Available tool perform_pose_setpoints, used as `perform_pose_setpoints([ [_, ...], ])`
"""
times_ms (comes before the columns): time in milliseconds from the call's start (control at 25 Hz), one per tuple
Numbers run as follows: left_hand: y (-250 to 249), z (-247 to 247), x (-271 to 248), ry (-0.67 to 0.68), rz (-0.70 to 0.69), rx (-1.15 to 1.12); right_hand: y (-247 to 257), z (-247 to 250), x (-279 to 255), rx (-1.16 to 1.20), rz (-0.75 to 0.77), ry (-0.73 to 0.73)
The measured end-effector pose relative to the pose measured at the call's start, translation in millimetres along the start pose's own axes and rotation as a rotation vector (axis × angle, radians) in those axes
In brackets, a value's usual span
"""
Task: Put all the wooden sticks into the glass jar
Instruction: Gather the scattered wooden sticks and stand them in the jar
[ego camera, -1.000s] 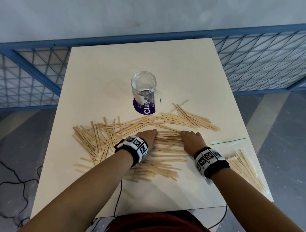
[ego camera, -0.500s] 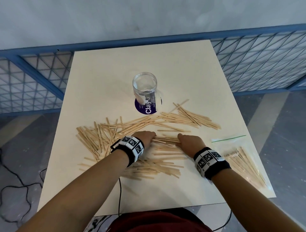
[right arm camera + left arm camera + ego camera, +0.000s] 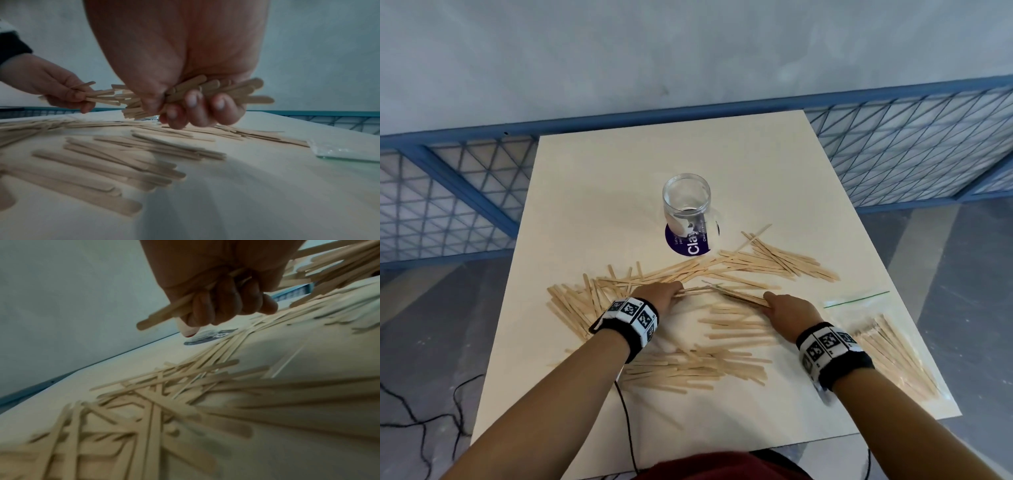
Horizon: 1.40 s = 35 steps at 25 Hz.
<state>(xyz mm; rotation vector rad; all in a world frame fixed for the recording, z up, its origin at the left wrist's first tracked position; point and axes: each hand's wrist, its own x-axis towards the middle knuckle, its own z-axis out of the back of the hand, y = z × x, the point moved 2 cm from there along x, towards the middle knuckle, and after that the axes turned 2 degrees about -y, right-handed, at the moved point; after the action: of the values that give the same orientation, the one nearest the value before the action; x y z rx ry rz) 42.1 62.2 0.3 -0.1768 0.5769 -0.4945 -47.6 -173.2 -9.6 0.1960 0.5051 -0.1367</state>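
Several flat wooden sticks lie scattered across the white table. An upright glass jar stands beyond them on a purple round label. My left hand and right hand each grip a bundle of sticks, lifted a little off the table; the two bundles meet in the middle. In the right wrist view the right hand's fingers curl round the bundle of sticks, with the left hand holding its sticks beyond. In the left wrist view the left hand's fingers curl round sticks.
A clear plastic zip bag with more sticks inside lies at the table's right edge. A blue mesh fence runs behind the table. A black cable hangs over the near edge. The far half of the table holds only the jar.
Both hands have closed round sticks and raised them off the table. The right hand has drawn back to the right, so the hands are further apart.
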Motion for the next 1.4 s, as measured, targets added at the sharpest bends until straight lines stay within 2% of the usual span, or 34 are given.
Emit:
perform_pose_setpoints([
  [120,14,7,-4,-0.138,0.078,-0.259,3,8,-3,0.155,-0.046,-0.046],
  [280,-2,34,0,-0.469,0.178,-0.933,20,38,2,0.476,-0.035,-0.176],
  [400,-19,79,16,-0.600,0.164,-1.459,45,89,21,0.751,0.090,-0.351],
  [520,-31,131,34,-0.741,0.069,-1.739,71,143,53,1.099,0.190,-0.435],
  [640,-34,173,55,-0.895,-0.024,-1.768,99,188,86,1.390,0.286,-0.444],
  [760,-30,187,84,-0.951,-0.050,-1.678,121,205,117,1.524,0.330,-0.475],
  [880,-25,167,106,-0.907,0.016,-1.495,133,180,138,1.376,0.262,-0.492],
  [960,-24,151,110,-0.836,0.071,-1.398,137,155,143,1.270,0.253,-0.444],
  [1120,-16,136,115,-0.728,0.035,-1.411,139,141,156,1.051,0.238,-0.433],
  [1240,-13,140,120,-0.749,-0.005,-1.456,143,141,161,0.909,0.227,-0.400],
  [1400,-15,151,120,-0.840,0.012,-1.383,145,135,165,0.609,0.177,-0.405],
])
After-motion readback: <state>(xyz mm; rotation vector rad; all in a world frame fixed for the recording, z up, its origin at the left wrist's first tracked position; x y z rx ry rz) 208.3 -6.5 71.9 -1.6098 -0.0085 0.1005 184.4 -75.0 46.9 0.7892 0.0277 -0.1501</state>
